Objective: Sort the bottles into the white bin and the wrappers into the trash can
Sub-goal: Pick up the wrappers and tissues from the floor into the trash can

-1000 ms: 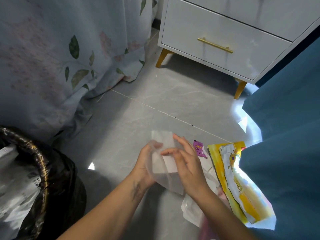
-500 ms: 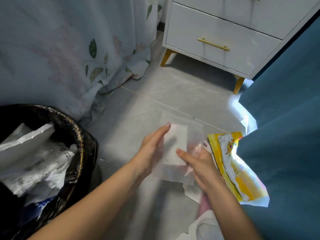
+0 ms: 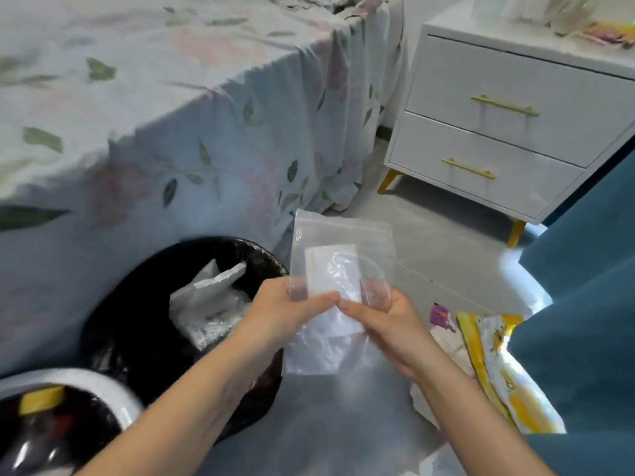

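A clear zip-top plastic wrapper [image 3: 343,249] with a white paper inside is held up in the middle of the view. My left hand [image 3: 285,310] pinches its lower left part and my right hand [image 3: 388,317] grips its lower right part. Just left of it stands the black-lined trash can [image 3: 144,280] with crumpled white wrappers inside. The white bin [image 3: 99,383] sits at the bottom left and holds dark bottles, one with a yellow cap [image 3: 41,400]. A yellow wrapper [image 3: 498,376] and a small purple wrapper [image 3: 441,316] lie on the floor to the right.
A bed with a leaf-print sheet [image 3: 171,132] fills the left and back. A white two-drawer nightstand [image 3: 508,139] with gold handles stands at the back right. Teal fabric [image 3: 584,304] covers the right side. Grey tile floor [image 3: 446,249] lies between.
Both hands have lifted the clear wrapper and carried it left toward the trash can. The view has swung left and up, bringing the white bin and the bed top into sight.
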`<act>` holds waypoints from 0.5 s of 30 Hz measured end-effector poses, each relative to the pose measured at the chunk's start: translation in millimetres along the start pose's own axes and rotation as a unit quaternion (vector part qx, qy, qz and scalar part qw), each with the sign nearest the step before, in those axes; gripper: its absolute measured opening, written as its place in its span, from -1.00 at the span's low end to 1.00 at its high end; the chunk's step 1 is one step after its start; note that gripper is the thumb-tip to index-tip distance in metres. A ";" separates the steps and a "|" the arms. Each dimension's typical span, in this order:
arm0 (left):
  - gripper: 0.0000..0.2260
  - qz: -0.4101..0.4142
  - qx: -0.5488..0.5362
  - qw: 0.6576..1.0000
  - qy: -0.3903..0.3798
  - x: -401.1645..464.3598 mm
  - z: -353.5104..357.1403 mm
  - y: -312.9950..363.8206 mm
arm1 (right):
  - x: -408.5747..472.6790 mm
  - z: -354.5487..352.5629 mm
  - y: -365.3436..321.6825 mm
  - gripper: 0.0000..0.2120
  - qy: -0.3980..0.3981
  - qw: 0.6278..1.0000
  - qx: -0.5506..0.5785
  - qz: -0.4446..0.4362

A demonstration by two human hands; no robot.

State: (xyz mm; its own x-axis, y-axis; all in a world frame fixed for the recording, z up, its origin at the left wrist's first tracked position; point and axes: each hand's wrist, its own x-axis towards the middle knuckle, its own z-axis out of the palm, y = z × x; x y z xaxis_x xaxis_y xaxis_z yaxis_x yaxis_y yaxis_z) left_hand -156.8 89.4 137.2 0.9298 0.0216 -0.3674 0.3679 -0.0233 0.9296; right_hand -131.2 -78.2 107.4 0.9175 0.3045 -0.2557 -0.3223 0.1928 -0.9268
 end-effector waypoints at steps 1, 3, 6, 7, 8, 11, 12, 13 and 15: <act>-0.86 -0.002 -0.001 1.000 0.018 -6.3 -15.3 3.9 | 3.8 12.9 1.6 -0.69 -0.009 1.000 -0.021 0.003; -0.88 -0.013 -0.007 0.997 0.072 -14.4 -47.7 6.6 | 10.6 33.5 7.8 -0.74 -0.019 0.998 -0.062 0.025; -0.89 -0.045 -0.009 0.987 0.153 -13.4 -95.8 -1.6 | 19.9 46.2 24.1 -0.92 -0.022 0.996 -0.044 0.074; -0.92 -0.064 -0.001 0.985 0.162 -12.6 -108.1 -7.2 | 21.8 46.9 29.1 -0.97 -0.015 0.996 -0.037 0.085; -0.93 -0.090 0.008 0.982 0.167 -10.3 -118.2 -16.5 | 23.8 45.3 35.0 -0.96 -0.004 0.995 -0.036 0.093; -0.83 -0.198 0.031 0.963 0.180 -1.3 -136.6 -52.0 | 29.5 33.1 51.0 -0.84 0.025 0.992 -0.058 0.105; -0.81 -0.226 0.045 0.954 0.192 5.5 -140.0 -64.7 | 30.6 27.5 55.0 -0.82 0.033 0.991 -0.065 0.109; -0.73 -0.240 0.069 0.946 0.206 13.7 -142.1 -74.0 | 31.9 20.8 58.7 -0.82 0.039 0.991 -0.070 0.111; -0.58 -0.233 0.150 0.938 0.210 32.1 -142.6 -84.2 | 32.7 6.9 63.5 -0.82 0.054 0.988 -0.086 0.118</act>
State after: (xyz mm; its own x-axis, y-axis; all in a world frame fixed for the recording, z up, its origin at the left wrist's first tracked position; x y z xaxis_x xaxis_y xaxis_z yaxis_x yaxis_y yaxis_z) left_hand -159.5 234.6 51.3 0.6048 0.4893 -0.6283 0.7778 -0.1934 0.5981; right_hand -123.3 -49.6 42.1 0.8441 0.2182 -0.4898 -0.4948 -0.0350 -0.8683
